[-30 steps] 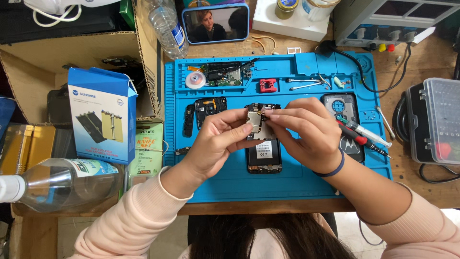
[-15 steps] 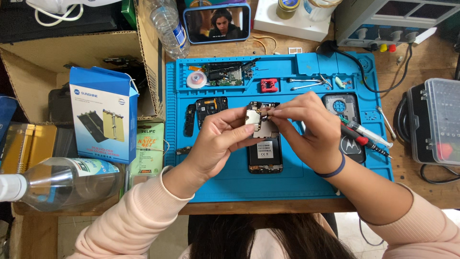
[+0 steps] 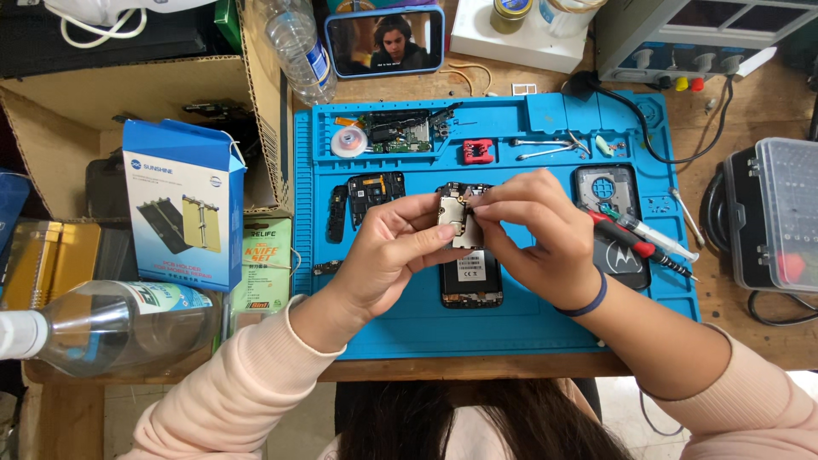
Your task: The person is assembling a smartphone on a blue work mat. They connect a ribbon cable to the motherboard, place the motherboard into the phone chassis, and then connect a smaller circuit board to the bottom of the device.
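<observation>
Head view: I look straight down at my two hands over a blue repair mat point(image 3: 511, 328).
Left hand point(image 3: 388, 255): my fingers are curled closed on the left edge of a small circuit board point(image 3: 456, 220), thumb on its face.
Right hand point(image 3: 532, 234): my fingertips are pinched at the board's right upper edge, closed on it too.
Board's place: held up between both hands, just above the opened phone body point(image 3: 470, 281) that lies on the mat.
Mat surface: a black frame part point(image 3: 375, 189) left of my hands; a phone back cover point(image 3: 609, 200) to the right, with a red-handled screwdriver point(image 3: 635, 243) across it; tweezers point(image 3: 545, 149) and a red tool point(image 3: 478, 151) in the top trays.
Bench: a wooden table point(image 3: 750, 324) under the mat.
Left clutter: a blue box point(image 3: 183, 204), a cardboard box point(image 3: 77, 102), a clear bottle point(image 3: 111, 328) lying down.
Far edge: a propped phone playing video point(image 3: 385, 40).
Right edge: a clear parts case point(image 3: 784, 217).
In the way: my fingers hide much of the board.
</observation>
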